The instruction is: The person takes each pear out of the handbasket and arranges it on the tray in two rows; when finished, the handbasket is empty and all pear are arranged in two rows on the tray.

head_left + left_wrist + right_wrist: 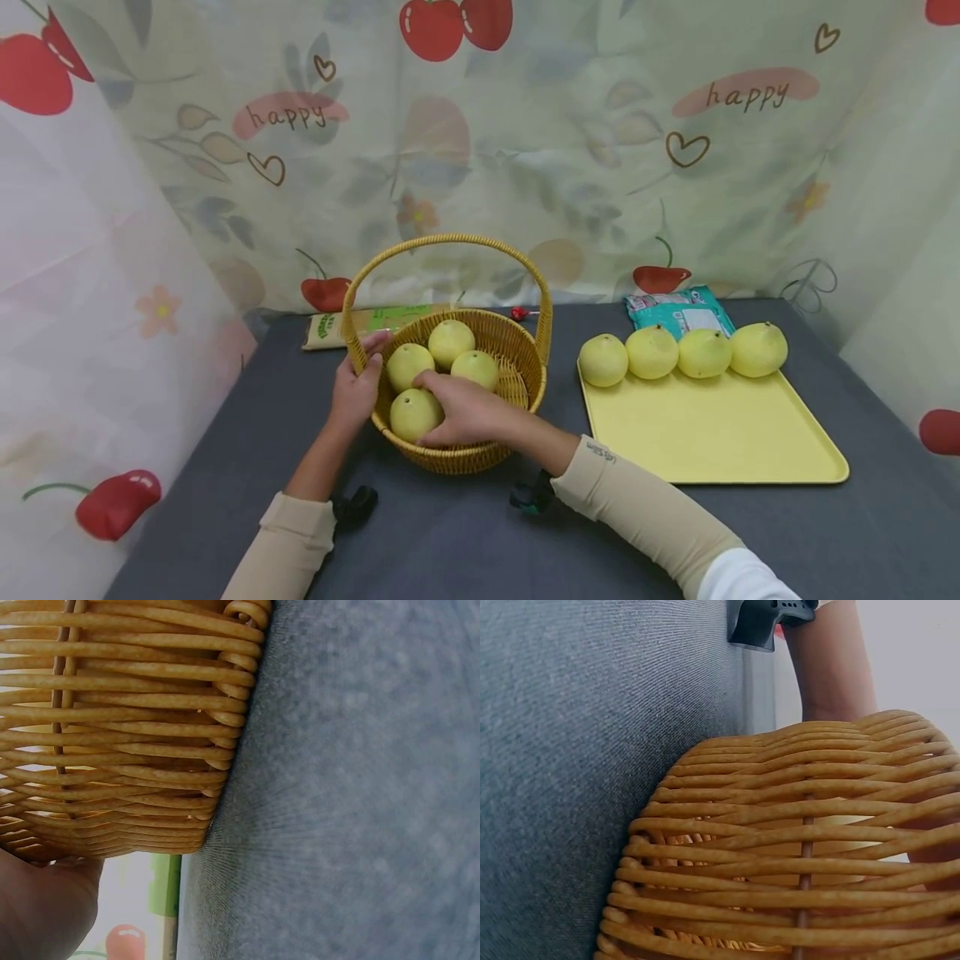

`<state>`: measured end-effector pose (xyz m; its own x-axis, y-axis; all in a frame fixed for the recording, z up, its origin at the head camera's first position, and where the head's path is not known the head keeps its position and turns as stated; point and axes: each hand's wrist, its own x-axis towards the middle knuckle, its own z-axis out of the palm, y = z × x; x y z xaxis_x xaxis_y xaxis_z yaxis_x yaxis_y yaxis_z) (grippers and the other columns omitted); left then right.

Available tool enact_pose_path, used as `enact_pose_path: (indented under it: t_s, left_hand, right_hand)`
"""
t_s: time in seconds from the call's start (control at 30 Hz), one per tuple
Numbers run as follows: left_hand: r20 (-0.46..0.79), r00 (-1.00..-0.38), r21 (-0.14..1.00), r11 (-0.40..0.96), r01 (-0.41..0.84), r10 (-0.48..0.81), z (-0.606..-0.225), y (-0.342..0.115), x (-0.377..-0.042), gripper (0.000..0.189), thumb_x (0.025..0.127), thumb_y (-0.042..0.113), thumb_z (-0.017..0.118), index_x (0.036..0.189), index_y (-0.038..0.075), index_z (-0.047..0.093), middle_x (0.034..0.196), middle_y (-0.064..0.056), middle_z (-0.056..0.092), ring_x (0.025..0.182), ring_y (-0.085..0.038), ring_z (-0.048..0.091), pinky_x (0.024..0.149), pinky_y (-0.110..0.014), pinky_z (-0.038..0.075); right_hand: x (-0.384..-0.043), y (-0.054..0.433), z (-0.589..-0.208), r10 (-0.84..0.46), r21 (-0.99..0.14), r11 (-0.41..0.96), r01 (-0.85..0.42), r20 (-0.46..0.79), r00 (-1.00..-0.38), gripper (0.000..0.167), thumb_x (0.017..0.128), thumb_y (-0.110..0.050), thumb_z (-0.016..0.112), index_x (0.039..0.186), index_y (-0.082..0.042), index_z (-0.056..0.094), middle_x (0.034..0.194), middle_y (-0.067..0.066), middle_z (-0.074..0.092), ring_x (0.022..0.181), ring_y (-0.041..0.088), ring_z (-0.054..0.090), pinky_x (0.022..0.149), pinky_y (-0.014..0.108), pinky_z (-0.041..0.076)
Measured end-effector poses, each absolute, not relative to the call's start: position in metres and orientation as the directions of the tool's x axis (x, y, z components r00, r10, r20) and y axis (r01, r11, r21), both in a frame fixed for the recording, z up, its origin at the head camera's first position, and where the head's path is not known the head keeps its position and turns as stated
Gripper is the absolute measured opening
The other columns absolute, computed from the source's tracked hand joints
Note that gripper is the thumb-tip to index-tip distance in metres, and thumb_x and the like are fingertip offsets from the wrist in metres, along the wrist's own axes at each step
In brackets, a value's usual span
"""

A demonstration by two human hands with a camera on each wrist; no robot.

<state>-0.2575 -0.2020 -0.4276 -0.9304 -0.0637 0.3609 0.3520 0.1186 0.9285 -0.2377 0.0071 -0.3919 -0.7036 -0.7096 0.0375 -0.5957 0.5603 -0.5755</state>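
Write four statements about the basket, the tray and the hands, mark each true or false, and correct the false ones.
1. The round golden wicker basket stands on the rectangular yellow tray. False: it stands beside the tray, on the dark grey cloth.
2. The left hand holds the left side of the basket. True.
3. The right hand hangs over the tray. False: it grips a round pale-yellow fruit in the basket.
4. Four similar fruits line the tray's far edge. True.
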Motion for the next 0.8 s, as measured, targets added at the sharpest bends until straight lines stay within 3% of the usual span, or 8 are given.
enact_pose_path:
  t_s: [0.17, 0.47, 0.8]
  left_hand:
    - [0.352, -0.934, 0.931, 0.125, 0.342, -0.067, -0.427, -0.201, -0.258, 0.035, 0.105, -0.002, 0.045, 0.138, -0.007, 0.054, 0.139, -0.025, 0.055, 0.135, -0.028, 0.046, 0.106, -0.035, 0.034]
    - [0.356, -0.933, 0.929, 0.127, 0.346, -0.061, -0.428, -0.202, -0.258, 0.035, 0.105, -0.001, 0.046, 0.139, -0.006, 0.054, 0.139, -0.025, 0.055, 0.136, -0.028, 0.046, 0.111, -0.040, 0.030]
    - [0.348, -0.935, 0.934, 0.111, 0.340, -0.065, -0.426, -0.202, -0.257, 0.035, 0.105, -0.003, 0.045, 0.139, -0.007, 0.053, 0.139, -0.026, 0.054, 0.137, -0.028, 0.044, 0.111, -0.039, 0.029]
  right_hand:
    - [-0.236, 0.010, -0.390, -0.712, -0.587, 0.545, -0.598, 0.052, -0.700, 0.062, 0.082, -0.028, 0.085, 0.133, -0.013, 0.054, 0.118, 0.000, 0.061, 0.096, 0.012, 0.060, 0.079, 0.030, 0.049]
    - [-0.235, 0.017, -0.385, -0.701, -0.647, 0.521, -0.557, 0.048, -0.712, 0.064, 0.079, -0.029, 0.086, 0.132, -0.014, 0.054, 0.116, -0.001, 0.061, 0.095, 0.011, 0.059, 0.080, 0.030, 0.049]
    - [-0.232, 0.030, -0.375, -0.678, -0.697, 0.507, -0.508, 0.042, -0.734, 0.072, 0.078, -0.036, 0.087, 0.138, -0.015, 0.053, 0.124, 0.001, 0.061, 0.104, 0.013, 0.060, 0.084, 0.033, 0.049]
